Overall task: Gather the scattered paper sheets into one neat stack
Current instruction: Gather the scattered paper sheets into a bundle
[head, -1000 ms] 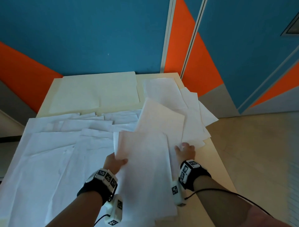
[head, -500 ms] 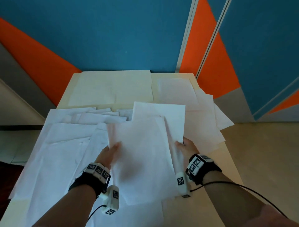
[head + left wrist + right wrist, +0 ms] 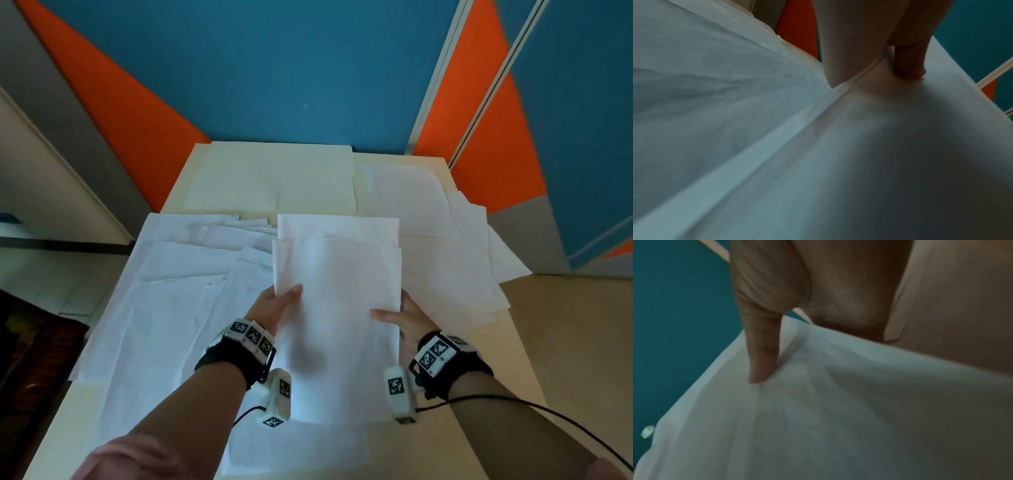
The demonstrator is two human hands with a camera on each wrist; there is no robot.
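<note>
Paper sheets [image 3: 337, 308], thin, white and rectangular, sit bunched between my hands above the bench [image 3: 513, 359]. My left hand [image 3: 274, 308] pinches their left edge; my right hand [image 3: 404, 315] clamps the right edge, thumb on top. Loose sheets [image 3: 164, 291] cover the bench.

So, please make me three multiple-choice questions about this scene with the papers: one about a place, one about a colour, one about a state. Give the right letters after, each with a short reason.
1. Where is the cream folder?
A. at the far end of the table
B. on the floor
C. in the right hand

2. What colour is the wall panel straight behind the table?
A. green
B. blue
C. yellow

3. How are the held sheets held?
A. by one hand
B. by no hand
C. by both hands at the side edges

Answers: 1 A, it lies flat by the wall. 2 B, the panel is blue. 3 C, the left hand and right hand pinch them.
</note>
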